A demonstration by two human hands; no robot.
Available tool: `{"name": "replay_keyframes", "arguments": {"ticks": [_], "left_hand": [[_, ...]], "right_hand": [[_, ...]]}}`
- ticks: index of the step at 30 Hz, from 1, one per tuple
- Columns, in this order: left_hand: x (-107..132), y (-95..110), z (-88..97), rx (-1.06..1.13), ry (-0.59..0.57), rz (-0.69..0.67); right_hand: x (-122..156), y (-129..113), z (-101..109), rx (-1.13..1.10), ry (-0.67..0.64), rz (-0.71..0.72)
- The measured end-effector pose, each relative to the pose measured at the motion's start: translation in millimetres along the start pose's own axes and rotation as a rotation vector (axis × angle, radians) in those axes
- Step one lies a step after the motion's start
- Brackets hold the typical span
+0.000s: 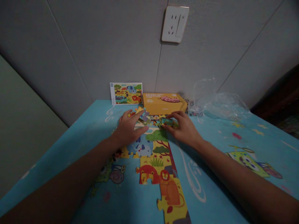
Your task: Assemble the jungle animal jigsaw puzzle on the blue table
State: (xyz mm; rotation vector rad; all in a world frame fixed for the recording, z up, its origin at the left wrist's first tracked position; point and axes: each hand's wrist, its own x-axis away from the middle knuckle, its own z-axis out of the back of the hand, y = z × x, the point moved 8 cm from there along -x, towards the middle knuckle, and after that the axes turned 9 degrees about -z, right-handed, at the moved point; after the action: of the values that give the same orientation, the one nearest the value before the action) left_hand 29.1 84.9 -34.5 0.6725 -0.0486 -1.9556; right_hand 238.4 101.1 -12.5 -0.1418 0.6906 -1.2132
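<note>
A partly joined jigsaw puzzle [151, 172] with elephants, trees and lions runs along the blue tablecloth between my arms. Beyond its far end, loose puzzle pieces [145, 117] lie in a heap. My left hand [129, 129] is over the left side of that heap, thumb and fingers spread apart; whether the fingertips touch a piece is unclear. At the heap's right side, my right hand [184, 128] has a green puzzle piece [170, 122] between thumb and fingers. Part of that piece is hidden by the fingers.
Against the wall, a picture card [126, 93] leans beside a yellow puzzle box [163, 104]. Crumpled clear plastic bags [224, 105] lie to the right of the box. A wall socket [175, 24] is above. The tablecloth [221, 193] has printed cartoon figures.
</note>
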Motion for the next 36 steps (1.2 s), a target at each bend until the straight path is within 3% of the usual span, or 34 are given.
{"name": "replay_keyframes", "arguments": {"ticks": [5, 13, 20, 25, 27, 30, 33, 36], "left_hand": [[5, -20, -5.5, -0.136, -0.068, 0.182], [5, -17, -6.5, -0.15, -0.069, 0.138], [0, 2, 0.2, -0.077, 0.031, -0.047], [-1, 17, 4.4, 0.011, 0.036, -0.193], [0, 23, 4.9, 0.055, 0.017, -0.244], [3, 34, 2.6, 0.126, -0.058, -0.321], [9, 45, -1.3, 0.199, -0.153, -0.393], [10, 47, -1.3, 0.211, -0.16, -0.392]], "right_hand": [[-3, 12, -12, 0.118, -0.125, -0.066], [-5, 8, -11, 0.121, -0.135, -0.074], [-5, 14, -8, 0.049, -0.126, -0.168], [-6, 19, -7, -0.064, -0.099, -0.226], [-7, 15, -3, -0.122, -0.055, -0.195], [-3, -4, 5, -0.216, -0.004, -0.039], [6, -28, 7, -0.252, -0.041, 0.162], [12, -37, 2, -0.208, -0.087, 0.253]]}}
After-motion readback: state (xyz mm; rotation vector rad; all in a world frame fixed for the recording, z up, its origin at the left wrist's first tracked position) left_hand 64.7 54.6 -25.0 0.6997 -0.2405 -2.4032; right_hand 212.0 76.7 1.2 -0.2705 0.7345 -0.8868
